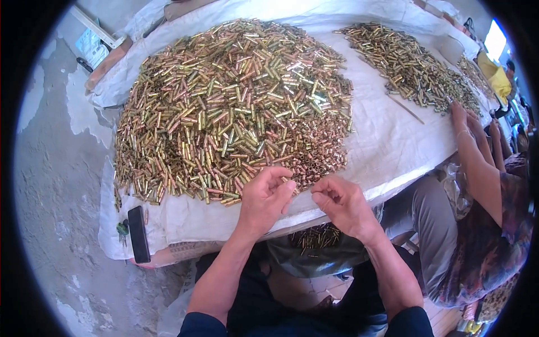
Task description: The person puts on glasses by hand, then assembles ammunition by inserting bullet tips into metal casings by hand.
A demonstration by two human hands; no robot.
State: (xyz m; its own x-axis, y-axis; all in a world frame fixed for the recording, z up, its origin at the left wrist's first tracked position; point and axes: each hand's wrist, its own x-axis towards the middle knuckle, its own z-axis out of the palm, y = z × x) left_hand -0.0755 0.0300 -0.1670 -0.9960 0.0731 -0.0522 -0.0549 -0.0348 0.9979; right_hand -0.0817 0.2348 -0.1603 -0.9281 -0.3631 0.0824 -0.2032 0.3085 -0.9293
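Note:
A broad heap of brass-coloured metal sleeves (224, 112) covers much of the white sheet (370, 132) in front of me. At the heap's near right lie many small metal nuts (320, 149), some coppery. My left hand (263, 203) is over the near edge, thumb and fingers closed on a small brass-coloured metal piece, mostly hidden. Just to its right and apart from it, my right hand (343, 206) has its fingers curled to the thumb in a pinch; what they hold, if anything, is too small to make out.
Below the table edge, a dark bag (320, 258) holds more thin metal pieces (315, 236). A phone (138, 235) and keys (123, 229) lie at the near left corner. At the right, a co-worker's arm (477, 151) reaches a second heap (404, 62); a thin stick (407, 109) lies beside it.

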